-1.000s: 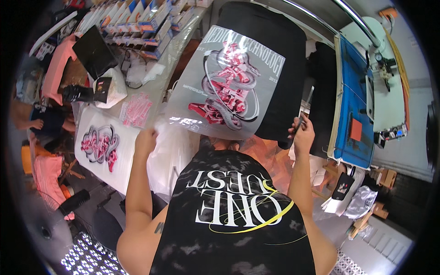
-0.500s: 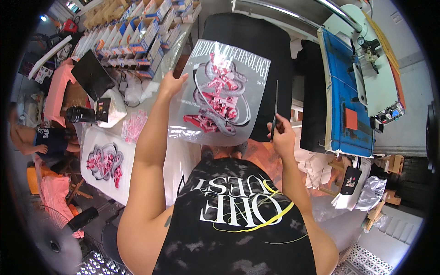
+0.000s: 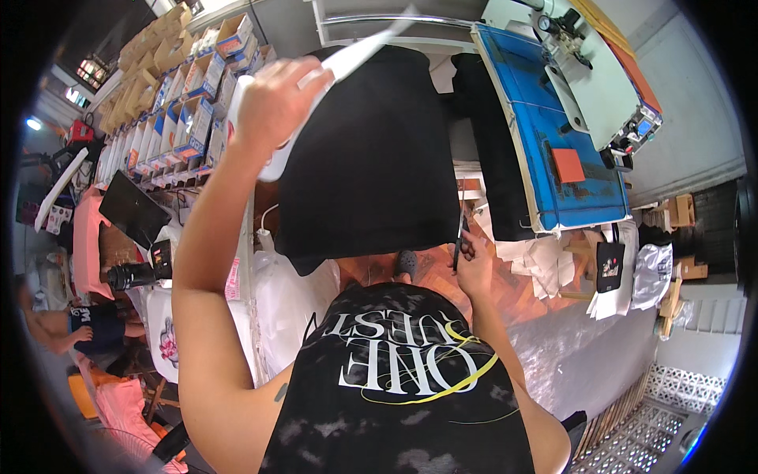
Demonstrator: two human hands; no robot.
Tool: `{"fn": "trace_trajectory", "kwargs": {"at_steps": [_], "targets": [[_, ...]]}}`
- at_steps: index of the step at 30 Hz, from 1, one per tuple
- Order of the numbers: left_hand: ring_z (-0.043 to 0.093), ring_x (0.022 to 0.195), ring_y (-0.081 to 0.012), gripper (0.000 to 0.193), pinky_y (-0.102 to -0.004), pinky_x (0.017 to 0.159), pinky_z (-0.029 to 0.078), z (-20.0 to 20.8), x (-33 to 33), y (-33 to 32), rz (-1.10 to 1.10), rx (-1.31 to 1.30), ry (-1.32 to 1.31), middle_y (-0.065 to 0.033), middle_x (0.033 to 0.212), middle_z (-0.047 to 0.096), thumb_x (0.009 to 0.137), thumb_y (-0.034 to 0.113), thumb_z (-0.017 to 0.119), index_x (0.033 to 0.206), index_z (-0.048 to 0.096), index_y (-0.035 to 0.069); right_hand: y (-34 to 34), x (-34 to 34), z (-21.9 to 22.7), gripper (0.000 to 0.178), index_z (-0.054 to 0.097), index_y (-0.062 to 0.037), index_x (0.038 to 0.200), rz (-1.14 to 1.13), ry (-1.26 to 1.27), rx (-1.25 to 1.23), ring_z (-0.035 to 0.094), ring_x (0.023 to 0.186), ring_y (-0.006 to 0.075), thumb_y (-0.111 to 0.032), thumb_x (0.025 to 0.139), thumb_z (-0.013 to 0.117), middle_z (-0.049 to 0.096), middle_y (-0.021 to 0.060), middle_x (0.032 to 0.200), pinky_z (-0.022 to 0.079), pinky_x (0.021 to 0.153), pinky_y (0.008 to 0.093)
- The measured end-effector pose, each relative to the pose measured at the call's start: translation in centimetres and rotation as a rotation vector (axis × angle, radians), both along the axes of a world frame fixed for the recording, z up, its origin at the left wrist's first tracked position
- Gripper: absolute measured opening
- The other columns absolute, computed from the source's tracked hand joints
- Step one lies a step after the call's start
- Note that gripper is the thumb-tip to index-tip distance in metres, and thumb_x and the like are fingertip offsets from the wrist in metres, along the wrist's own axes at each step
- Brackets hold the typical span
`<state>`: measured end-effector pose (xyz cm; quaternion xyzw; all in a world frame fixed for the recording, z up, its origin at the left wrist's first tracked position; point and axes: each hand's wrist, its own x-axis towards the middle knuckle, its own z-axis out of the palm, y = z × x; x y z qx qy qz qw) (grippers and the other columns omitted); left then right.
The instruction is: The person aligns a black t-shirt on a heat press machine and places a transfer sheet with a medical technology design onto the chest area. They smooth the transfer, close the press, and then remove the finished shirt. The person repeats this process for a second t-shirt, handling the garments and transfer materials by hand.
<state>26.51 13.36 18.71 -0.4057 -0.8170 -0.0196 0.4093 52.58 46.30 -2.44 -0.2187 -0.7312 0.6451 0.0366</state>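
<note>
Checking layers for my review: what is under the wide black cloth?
The wide black cloth covers whatever directly supports it; past its near edge, reddish-brown patterned floor and a grey shoe show.

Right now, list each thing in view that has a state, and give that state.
Left hand: raised, closed on the sheet
Sheet: held up, tilted, blurred
Right hand: closed around the scissors
Scissors: pointing away from the wearer; blade opening unclear
Black cloth: spread out, no print showing
Orange square: flat on the blue pad
Boxes: stacked, open

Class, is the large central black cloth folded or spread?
Spread: the black cloth lies broad and nearly smooth; its underside is hidden.
</note>
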Motion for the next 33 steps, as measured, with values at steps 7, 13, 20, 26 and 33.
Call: {"fn": "trace_trajectory", "kwargs": {"at_steps": [7,13,20,26,33], "targets": [[0.062,0.107,-0.0249,0.028,-0.0448,0.106,0.043,-14.4,6.5,-2.0,-0.064,-0.199,-0.409,-0.0056,0.107,0.065,0.083,0.014,0.062,0.111,0.066,0.01,-1.7,0.0,1.6,0.046,0.052,0.0006,0.133,0.027,-0.104,-0.117,0.062,0.062,0.0093,-0.015,0.093,0.069,0.068,0.0064,0.09,0.048,0.05,0.0234],[0.046,0.132,-0.0369,0.048,-0.0601,0.115,0.023,-18.1,10.2,0.5,0.078,0.023,-0.742,-0.0138,0.134,0.056,0.091,0.039,0.064,0.128,0.06,0.008,-2.4,0.7,1.4,0.046,0.05,-0.001,0.134,0.037,-0.184,-0.244,0.061,0.064,0.01,-0.018,0.096,0.067,0.064,0.0064,0.09,0.049,0.053,0.0236],[0.024,0.143,-0.0511,0.076,-0.068,0.114,0.012,-20.4,11.6,7.9,0.163,-0.098,-0.827,-0.0244,0.154,0.033,0.092,0.059,0.053,0.147,0.044,0.007,-3.3,-0.7,1.5,0.044,0.05,-0.0005,0.134,0.117,-0.151,-0.212,0.061,0.065,0.0105,-0.02,0.097,0.065,0.062,0.0053,0.087,0.05,0.053,0.0238],[0.028,0.142,-0.0442,0.066,-0.0738,0.11,0.015,-21.0,12.8,8.4,0.081,-0.048,-0.807,-0.0131,0.155,0.036,0.091,0.055,0.057,0.146,0.048,0.021,-2.6,-0.8,1.5,0.047,0.05,-0.0003,0.134,0.061,-0.167,-0.216,0.062,0.065,0.0097,-0.024,0.097,0.066,0.062,0.0039,0.084,0.05,0.052,0.0231],[0.024,0.144,-0.0441,0.073,-0.0756,0.11,0.012,-20.5,12.3,8.9,0.061,-0.052,-0.793,-0.0139,0.156,0.033,0.088,0.059,0.058,0.146,0.046,0.018,-3.2,1.1,0.0,0.045,0.051,-0.0024,0.132,0.035,-0.176,-0.269,0.063,0.064,0.011,-0.028,0.097,0.066,0.062,0.0051,0.083,0.05,0.048,0.025]]}}
